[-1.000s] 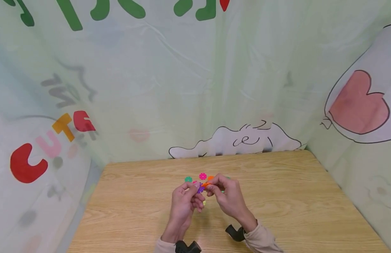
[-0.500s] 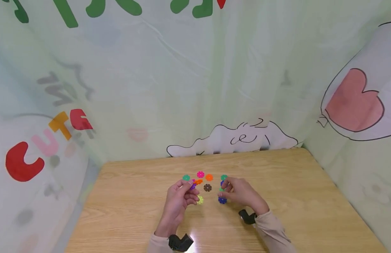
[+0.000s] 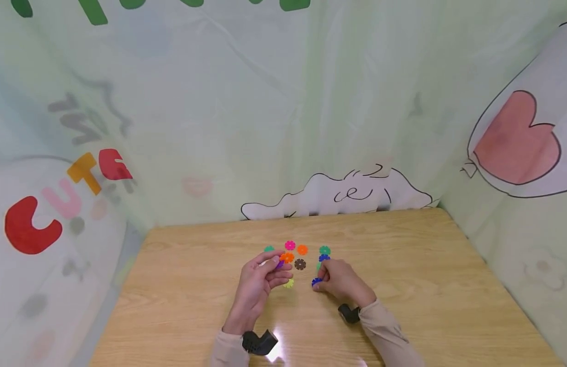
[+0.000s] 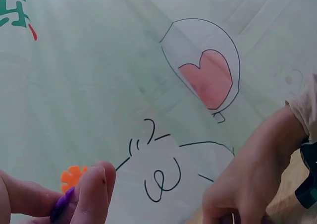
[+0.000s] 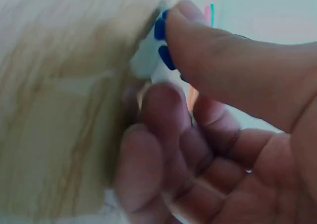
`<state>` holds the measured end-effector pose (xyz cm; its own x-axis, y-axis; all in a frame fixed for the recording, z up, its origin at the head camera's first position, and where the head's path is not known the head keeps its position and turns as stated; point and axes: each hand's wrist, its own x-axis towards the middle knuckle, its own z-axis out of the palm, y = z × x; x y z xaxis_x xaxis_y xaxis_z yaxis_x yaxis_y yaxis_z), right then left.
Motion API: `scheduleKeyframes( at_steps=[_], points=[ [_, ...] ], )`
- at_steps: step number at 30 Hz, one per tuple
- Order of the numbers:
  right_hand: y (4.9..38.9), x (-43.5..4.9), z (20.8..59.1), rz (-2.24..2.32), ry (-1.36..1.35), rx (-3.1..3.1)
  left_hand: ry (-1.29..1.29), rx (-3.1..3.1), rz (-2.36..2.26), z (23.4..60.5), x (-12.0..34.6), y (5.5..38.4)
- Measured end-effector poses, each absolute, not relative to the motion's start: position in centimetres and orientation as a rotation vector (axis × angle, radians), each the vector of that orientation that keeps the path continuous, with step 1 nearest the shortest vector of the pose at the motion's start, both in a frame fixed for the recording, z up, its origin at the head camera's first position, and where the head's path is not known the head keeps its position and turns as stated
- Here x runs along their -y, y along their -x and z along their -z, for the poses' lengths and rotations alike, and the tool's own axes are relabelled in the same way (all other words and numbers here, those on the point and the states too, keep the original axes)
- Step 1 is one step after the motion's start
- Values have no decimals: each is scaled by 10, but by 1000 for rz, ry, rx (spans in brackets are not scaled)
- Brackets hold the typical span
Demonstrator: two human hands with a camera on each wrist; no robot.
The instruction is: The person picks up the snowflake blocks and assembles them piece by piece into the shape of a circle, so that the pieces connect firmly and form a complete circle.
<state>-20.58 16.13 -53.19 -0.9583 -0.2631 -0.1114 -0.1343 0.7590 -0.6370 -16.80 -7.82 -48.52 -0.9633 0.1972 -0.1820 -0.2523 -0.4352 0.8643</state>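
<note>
In the head view my left hand (image 3: pixel 257 285) pinches a purple notched plastic disc (image 3: pixel 280 264) with an orange notched disc (image 3: pixel 287 258) joined to it. The left wrist view shows the purple disc (image 4: pixel 62 204) edge-on between thumb and finger, the orange disc (image 4: pixel 73 178) behind it. My right hand (image 3: pixel 345 281) is low over the table and pinches a dark blue notched disc (image 3: pixel 316 282). In the right wrist view this blue disc (image 5: pixel 166 58) lies against the thumb, partly hidden by it. A green disc (image 3: pixel 318 265) is partly covered by the right fingers.
On the wooden table (image 3: pixel 196 306) lie more notched discs: pink (image 3: pixel 290 245), orange (image 3: pixel 302 250), brown (image 3: pixel 300 264), yellow (image 3: pixel 289 283), teal (image 3: pixel 269 248), green (image 3: pixel 325 250) and blue (image 3: pixel 324 258). A printed cloth (image 3: pixel 265 112) hangs behind the table.
The right hand has left the orange disc, moved right and down to the table, and taken hold of a blue disc. The left hand keeps the joined pair and has shifted slightly left.
</note>
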Motion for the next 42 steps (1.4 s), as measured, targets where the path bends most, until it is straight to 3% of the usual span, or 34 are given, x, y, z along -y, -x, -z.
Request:
scheduleKeyframes(
  at_steps=[12,19,42],
  points=[
    [208,-144,472,1956,302,-2197,-47,-1380,-2506,481,82,169],
    [195,-129,455,2019,308,-2187,-28,-1405,-2490,480,81,169],
    [182,-121,449,2051,313,-2314,-103,-1562,-2616,476,70,158]
  ],
)
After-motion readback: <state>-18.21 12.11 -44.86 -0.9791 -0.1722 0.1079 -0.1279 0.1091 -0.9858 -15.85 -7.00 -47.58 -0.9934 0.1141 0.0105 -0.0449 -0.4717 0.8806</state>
